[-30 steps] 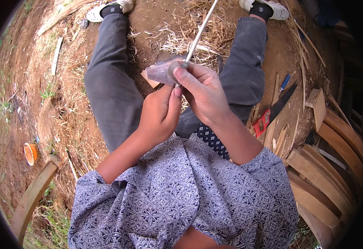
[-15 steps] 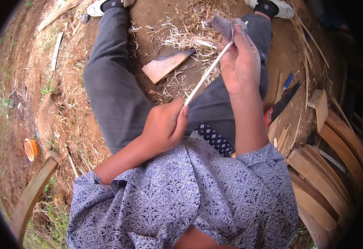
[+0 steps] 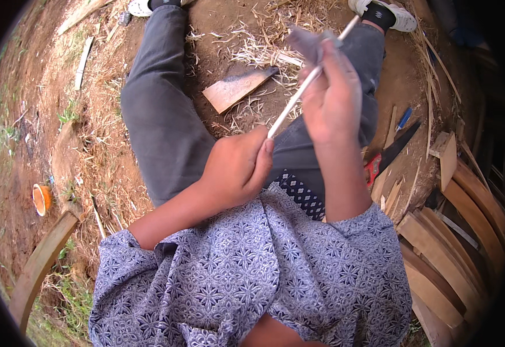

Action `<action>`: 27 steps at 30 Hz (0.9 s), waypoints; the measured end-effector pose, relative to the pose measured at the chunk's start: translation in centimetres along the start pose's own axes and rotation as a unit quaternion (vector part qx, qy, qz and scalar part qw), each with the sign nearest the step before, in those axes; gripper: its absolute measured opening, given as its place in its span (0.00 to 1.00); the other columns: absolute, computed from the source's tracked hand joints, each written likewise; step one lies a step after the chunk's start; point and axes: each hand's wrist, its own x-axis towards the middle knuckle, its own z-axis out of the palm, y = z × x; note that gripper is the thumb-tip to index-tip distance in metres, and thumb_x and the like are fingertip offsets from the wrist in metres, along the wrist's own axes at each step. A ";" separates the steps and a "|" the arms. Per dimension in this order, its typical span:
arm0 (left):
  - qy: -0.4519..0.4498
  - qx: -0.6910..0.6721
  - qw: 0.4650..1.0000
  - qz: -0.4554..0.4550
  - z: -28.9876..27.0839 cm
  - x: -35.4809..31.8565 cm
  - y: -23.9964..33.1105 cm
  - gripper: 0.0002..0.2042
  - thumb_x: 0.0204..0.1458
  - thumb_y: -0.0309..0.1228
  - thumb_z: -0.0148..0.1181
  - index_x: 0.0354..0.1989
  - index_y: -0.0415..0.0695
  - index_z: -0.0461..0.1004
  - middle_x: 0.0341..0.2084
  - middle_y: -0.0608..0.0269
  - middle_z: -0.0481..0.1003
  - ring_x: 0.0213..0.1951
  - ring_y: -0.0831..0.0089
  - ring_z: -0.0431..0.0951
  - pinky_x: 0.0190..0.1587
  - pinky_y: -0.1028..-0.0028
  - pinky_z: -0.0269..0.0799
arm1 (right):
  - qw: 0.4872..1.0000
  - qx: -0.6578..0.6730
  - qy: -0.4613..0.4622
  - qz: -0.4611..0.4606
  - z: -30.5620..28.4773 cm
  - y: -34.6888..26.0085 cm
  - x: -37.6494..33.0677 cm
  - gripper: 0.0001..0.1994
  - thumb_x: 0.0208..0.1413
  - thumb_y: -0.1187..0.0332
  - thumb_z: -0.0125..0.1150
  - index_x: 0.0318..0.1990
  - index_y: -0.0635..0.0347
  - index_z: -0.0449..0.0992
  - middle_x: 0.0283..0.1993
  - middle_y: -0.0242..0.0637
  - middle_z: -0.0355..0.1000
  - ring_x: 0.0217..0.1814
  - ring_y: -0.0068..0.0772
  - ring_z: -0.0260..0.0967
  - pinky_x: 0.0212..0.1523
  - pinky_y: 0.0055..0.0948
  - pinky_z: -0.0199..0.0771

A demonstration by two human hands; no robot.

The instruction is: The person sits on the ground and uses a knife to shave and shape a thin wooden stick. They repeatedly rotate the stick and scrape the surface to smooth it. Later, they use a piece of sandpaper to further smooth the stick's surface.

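Observation:
A thin pale wooden stick [image 3: 293,104] slants up and to the right between my two hands, over my lap. My left hand [image 3: 235,165] is closed in a fist around its lower end. Near the upper end, my right hand [image 3: 336,101] pinches a grey folded sheet of sandpaper [image 3: 307,45] around the stick, blurred by motion. The stick's tip pokes out beyond the fingers. Part of the sandpaper is hidden behind the fingers.
A wedge-shaped wooden offcut [image 3: 238,89] lies between my legs among shavings. To my right are a red-handled saw [image 3: 388,153], a blue pen-like object [image 3: 403,118] and stacked curved boards [image 3: 437,254]. An orange bowl-like object [image 3: 41,199] and a curved wooden piece [image 3: 41,266] are at left.
My right hand and the sandpaper have slid down the stick toward my left hand, so more of the tip shows. My left hand keeps its grip, shifted slightly up and right.

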 end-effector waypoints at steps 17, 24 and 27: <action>0.009 0.018 1.000 0.002 0.6 0.1 0.0 0.09 0.62 0.28 0.49 0.29 0.39 0.66 0.17 0.46 0.69 0.21 0.44 0.73 0.26 0.52 0.66 | 0.999 -0.031 0.002 -0.026 -1.1 0.9 0.0 0.08 0.66 0.70 0.57 0.48 0.61 0.79 0.44 0.34 0.78 0.45 0.21 0.74 0.45 0.22 0.72; 0.034 0.020 0.999 0.023 0.4 1.3 0.2 0.12 0.65 0.30 0.45 0.29 0.38 0.64 0.15 0.47 0.65 0.20 0.45 0.70 0.25 0.55 0.62 | 0.999 -0.034 -0.007 -0.021 -0.2 1.7 -1.3 0.09 0.66 0.69 0.58 0.49 0.61 0.78 0.45 0.32 0.79 0.41 0.19 0.75 0.37 0.20 0.71; 0.025 0.007 0.999 0.029 0.8 0.7 -0.7 0.12 0.65 0.30 0.45 0.28 0.38 0.64 0.15 0.47 0.64 0.19 0.45 0.69 0.24 0.56 0.62 | 0.998 -0.023 0.051 -0.023 -1.4 0.7 0.3 0.09 0.65 0.69 0.59 0.49 0.59 0.78 0.44 0.29 0.78 0.44 0.18 0.73 0.38 0.20 0.68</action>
